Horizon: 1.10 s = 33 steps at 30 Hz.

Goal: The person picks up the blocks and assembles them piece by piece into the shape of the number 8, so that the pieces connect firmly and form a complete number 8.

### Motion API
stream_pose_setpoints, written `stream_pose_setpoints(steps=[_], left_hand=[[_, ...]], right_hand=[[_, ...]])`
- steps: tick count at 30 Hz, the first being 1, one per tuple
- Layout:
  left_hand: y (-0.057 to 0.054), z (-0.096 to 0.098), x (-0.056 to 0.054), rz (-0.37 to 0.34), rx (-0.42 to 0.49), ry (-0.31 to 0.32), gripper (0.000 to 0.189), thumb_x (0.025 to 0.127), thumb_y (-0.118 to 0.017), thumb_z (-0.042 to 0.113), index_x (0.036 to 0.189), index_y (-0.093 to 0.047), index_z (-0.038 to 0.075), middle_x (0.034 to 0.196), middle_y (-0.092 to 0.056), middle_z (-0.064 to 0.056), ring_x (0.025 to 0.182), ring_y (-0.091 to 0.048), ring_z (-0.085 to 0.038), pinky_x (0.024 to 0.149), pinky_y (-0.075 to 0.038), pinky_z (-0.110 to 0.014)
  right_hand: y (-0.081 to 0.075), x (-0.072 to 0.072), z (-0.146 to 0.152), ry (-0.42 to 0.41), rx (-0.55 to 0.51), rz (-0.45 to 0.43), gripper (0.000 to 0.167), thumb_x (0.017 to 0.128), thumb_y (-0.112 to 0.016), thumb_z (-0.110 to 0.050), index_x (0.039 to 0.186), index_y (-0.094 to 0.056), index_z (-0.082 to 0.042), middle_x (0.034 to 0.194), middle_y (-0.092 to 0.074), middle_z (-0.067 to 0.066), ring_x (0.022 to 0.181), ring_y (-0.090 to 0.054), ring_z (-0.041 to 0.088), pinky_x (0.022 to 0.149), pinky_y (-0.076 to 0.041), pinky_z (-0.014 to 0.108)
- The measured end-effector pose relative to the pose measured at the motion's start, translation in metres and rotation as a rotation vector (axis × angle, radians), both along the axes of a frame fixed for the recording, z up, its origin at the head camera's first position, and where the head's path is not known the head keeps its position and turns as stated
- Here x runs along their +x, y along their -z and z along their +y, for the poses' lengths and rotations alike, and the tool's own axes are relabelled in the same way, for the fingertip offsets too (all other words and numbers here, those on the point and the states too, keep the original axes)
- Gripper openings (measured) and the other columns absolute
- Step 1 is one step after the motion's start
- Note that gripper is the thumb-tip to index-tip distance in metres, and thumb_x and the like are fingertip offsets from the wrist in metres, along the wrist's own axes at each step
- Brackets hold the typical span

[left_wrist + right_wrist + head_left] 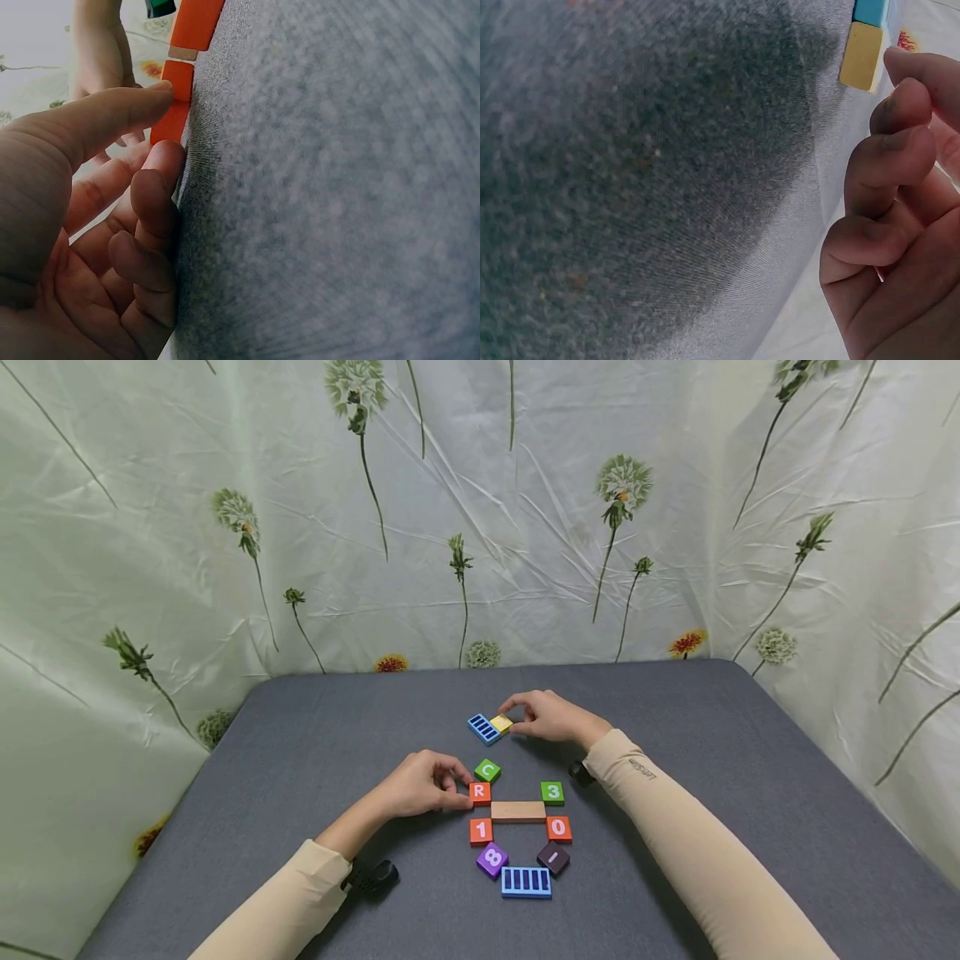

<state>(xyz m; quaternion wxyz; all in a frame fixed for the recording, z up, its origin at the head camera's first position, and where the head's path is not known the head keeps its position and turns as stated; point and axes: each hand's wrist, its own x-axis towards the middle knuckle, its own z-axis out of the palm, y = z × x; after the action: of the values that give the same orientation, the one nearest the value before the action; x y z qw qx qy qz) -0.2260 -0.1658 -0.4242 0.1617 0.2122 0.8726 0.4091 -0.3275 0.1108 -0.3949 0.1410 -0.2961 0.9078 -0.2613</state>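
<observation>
My left hand [424, 783] pinches a red tile marked R [479, 793] between thumb and forefinger. In the left wrist view the thumb [142, 105] lies along the edge of that tile, with the other fingers curled below. Farther back, my right hand [553, 717] curves around a yellow tile [501, 723] beside a blue barred block [483, 729]. The right wrist view shows a small gap between the fingertips and the yellow tile [861, 57]. A green C tile [487, 770] touches the upper corner of the R tile.
A wooden bar [518, 812] joins the figure's middle. Around it lie a green 3 [552, 792], red 1 [481, 832], red 0 [558, 828], purple 8 [492, 859], dark tile [553, 858] and another blue barred block [526, 882]. A flowered curtain [525, 527] hangs behind the grey table.
</observation>
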Motion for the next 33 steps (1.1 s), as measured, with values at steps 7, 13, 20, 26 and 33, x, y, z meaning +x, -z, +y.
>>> stream_pose_setpoints(steps=[7,13,20,26,33], left_hand=[[0.0,-0.0005,-0.0001,-0.001,0.002,0.003,0.021,0.091,-0.088,0.022,0.107,-0.078,0.012,0.07,-0.064,0.007,0.059,-0.052,-0.008,0.053,-0.04,-0.024],[0.0007,-0.0009,-0.0003,0.001,0.002,0.005,0.022,0.091,-0.087,0.021,0.108,-0.079,0.012,0.07,-0.064,0.007,0.059,-0.052,-0.008,0.053,-0.039,-0.024],[0.0014,-0.001,-0.0002,0.001,-0.004,-0.001,0.021,0.091,-0.087,0.021,0.108,-0.078,0.012,0.07,-0.064,0.007,0.059,-0.053,-0.007,0.054,-0.039,-0.023],[0.0011,-0.0004,0.0011,0.001,-0.012,-0.009,0.02,0.091,-0.087,0.021,0.108,-0.078,0.013,0.07,-0.063,0.008,0.058,-0.051,-0.007,0.053,-0.038,-0.023],[0.0009,0.0003,0.0017,-0.002,-0.007,-0.009,0.02,0.092,-0.087,0.021,0.108,-0.078,0.013,0.07,-0.063,0.008,0.059,-0.052,-0.008,0.053,-0.039,-0.024]], right_hand=[[0.0025,-0.0026,-0.0038,-0.004,0.017,0.007,0.039,0.106,-0.07,-0.018,0.144,-0.066,-0.011,0.064,-0.049,-0.005,0.057,-0.042,0.008,0.058,-0.037,0.025],[0.0039,-0.0049,-0.0065,0.001,0.053,0.02,0.038,0.106,-0.069,-0.018,0.143,-0.067,-0.013,0.066,-0.05,-0.005,0.058,-0.043,0.007,0.059,-0.037,0.024],[0.0049,-0.0043,-0.0064,0.009,0.064,0.029,0.038,0.107,-0.068,-0.018,0.144,-0.065,-0.011,0.069,-0.051,-0.003,0.06,-0.045,0.009,0.06,-0.038,0.025],[0.0074,-0.0064,-0.0056,0.022,0.07,0.027,0.036,0.108,-0.067,-0.02,0.142,-0.067,-0.013,0.07,-0.051,-0.004,0.061,-0.044,0.009,0.061,-0.038,0.025],[0.0095,-0.0067,-0.0033,0.023,0.07,0.04,0.032,0.108,-0.066,-0.02,0.14,-0.067,-0.015,0.073,-0.052,-0.002,0.063,-0.045,0.011,0.064,-0.038,0.027]])
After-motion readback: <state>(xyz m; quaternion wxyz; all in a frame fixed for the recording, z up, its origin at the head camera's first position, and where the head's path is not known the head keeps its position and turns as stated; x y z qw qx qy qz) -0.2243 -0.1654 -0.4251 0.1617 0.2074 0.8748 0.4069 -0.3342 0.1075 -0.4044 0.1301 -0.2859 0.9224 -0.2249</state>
